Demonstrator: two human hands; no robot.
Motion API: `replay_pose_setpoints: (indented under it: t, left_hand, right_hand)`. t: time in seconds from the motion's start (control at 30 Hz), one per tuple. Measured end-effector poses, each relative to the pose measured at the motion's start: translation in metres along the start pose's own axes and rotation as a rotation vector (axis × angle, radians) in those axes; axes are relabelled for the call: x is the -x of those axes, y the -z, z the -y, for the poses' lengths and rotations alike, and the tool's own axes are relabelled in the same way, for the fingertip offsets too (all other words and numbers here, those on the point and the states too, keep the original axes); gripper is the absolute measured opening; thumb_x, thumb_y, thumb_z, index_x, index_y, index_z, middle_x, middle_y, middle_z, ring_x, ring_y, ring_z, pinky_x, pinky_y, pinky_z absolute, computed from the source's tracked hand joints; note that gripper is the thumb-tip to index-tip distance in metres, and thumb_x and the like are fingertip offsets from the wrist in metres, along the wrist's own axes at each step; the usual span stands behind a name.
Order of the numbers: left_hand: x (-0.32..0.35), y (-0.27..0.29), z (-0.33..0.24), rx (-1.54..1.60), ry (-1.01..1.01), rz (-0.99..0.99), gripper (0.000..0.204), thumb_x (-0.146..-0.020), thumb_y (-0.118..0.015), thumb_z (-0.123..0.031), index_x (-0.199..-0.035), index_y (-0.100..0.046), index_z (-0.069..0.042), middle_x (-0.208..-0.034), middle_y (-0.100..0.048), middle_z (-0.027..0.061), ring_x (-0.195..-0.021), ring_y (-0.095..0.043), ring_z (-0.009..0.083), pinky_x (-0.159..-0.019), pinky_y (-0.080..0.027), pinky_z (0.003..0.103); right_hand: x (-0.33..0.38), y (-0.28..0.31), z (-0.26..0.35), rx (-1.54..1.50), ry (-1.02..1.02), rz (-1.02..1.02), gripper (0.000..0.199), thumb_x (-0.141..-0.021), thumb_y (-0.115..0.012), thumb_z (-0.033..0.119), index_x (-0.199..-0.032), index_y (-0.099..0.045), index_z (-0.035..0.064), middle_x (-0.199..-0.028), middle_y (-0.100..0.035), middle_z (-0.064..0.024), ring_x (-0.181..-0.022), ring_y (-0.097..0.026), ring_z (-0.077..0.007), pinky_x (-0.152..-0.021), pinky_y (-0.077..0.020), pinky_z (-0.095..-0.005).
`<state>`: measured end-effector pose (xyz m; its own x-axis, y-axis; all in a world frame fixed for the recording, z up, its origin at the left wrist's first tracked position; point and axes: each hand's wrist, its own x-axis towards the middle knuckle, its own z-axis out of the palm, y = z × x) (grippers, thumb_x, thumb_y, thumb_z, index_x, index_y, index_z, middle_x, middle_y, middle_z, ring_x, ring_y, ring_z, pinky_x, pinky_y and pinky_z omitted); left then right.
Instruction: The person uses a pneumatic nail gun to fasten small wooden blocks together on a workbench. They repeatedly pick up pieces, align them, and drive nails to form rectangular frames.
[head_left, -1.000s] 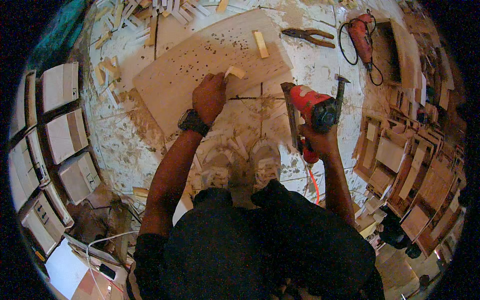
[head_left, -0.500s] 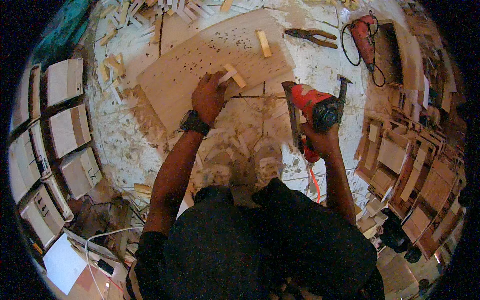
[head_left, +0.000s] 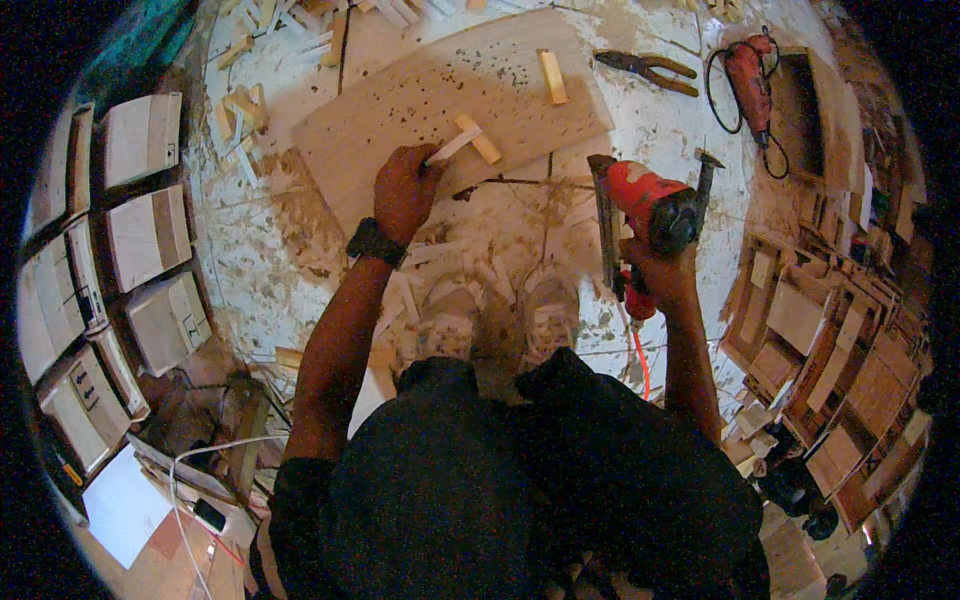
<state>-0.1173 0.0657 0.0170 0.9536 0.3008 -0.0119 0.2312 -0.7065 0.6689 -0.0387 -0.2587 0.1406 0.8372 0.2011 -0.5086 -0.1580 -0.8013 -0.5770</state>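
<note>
My left hand [head_left: 405,188] pinches the end of a thin, pale wood strip [head_left: 458,143] over a flat wooden board [head_left: 400,105]. The strip's far end meets a short yellowish wood block [head_left: 485,146], so the two form a T; whether they are joined I cannot tell. A second short wood block [head_left: 553,77] lies by itself farther back on the board. In my right hand [head_left: 665,270] is a red nail gun [head_left: 648,195], gripped by its handle to the right of the board. An orange hose [head_left: 641,365] trails from it toward me.
Pliers [head_left: 650,72] lie beyond the nail gun, and a hammer [head_left: 706,170] is just right of it. A red corded power tool [head_left: 748,85] lies at the far right. Wood offcuts [head_left: 240,110] litter the far left. Stacked wooden panels [head_left: 145,225] line the left; wooden frames [head_left: 800,315] line the right.
The whole view has shifted slightly. On the board, my left hand, the strip and the block touching it have moved a little left, and more of the strip shows. The nail gun stays in my right hand.
</note>
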Motion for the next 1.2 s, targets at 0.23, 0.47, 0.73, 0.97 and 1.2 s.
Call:
replay_pose_setpoints:
  t: [0.23,0.47,0.73,0.97,1.2]
  left_hand:
    - [-0.004,-0.004,-0.016,0.080,0.037,-0.016,0.025,-0.080,-0.063,-0.016,-0.103,-0.062,-0.005,-0.092,-0.062,0.0138,-0.075,-0.061,0.0280,-0.070,-0.050,0.039]
    - [-0.006,-0.010,-0.017,0.113,-0.016,-0.081,0.026,-0.080,-0.063,-0.017,-0.103,-0.061,-0.005,-0.096,-0.061,0.0136,-0.077,-0.061,0.0301,-0.071,-0.049,0.039]
    - [0.056,0.023,0.018,-0.244,-0.126,0.074,0.029,-0.079,-0.065,-0.017,-0.106,-0.060,-0.006,-0.101,-0.060,0.0123,-0.087,-0.060,0.0319,-0.074,-0.051,0.040]
    - [0.118,0.029,0.009,-0.142,-0.021,0.221,0.026,-0.079,-0.064,-0.017,-0.103,-0.060,-0.010,-0.100,-0.058,0.0120,-0.091,-0.058,0.0319,-0.076,-0.050,0.041]
    - [0.103,0.001,0.002,-0.290,-0.035,0.299,0.021,-0.080,-0.063,-0.017,-0.099,-0.060,-0.009,-0.096,-0.058,0.0120,-0.088,-0.059,0.0318,-0.075,-0.049,0.042]
  right_hand:
    - [0.004,-0.001,0.005,-0.089,0.221,-0.073,0.036,-0.067,-0.068,-0.001,-0.101,-0.058,0.0047,-0.086,-0.060,-0.0030,-0.070,-0.058,-0.0146,-0.061,-0.0512,-0.0304]
    - [0.008,0.003,0.011,-0.109,-0.041,-0.007,0.038,-0.078,-0.067,0.025,-0.108,-0.056,0.0038,-0.096,-0.063,-0.0111,-0.083,-0.060,-0.0238,-0.081,-0.0482,-0.0338]
    - [0.006,0.002,-0.003,-0.071,0.161,-0.090,0.035,-0.068,-0.067,-0.001,-0.101,-0.057,0.0023,-0.087,-0.060,-0.0035,-0.072,-0.058,-0.0145,-0.062,-0.0507,-0.0313]
    - [0.000,-0.004,-0.015,-0.089,0.105,-0.107,0.036,-0.067,-0.067,0.000,-0.101,-0.057,0.0024,-0.087,-0.060,-0.0050,-0.071,-0.058,-0.0148,-0.060,-0.0510,-0.0308]
    - [0.003,-0.003,-0.004,-0.073,0.032,-0.029,0.038,-0.067,-0.068,-0.002,-0.102,-0.055,0.0035,-0.087,-0.058,-0.0043,-0.070,-0.059,-0.0160,-0.062,-0.0526,-0.0307]
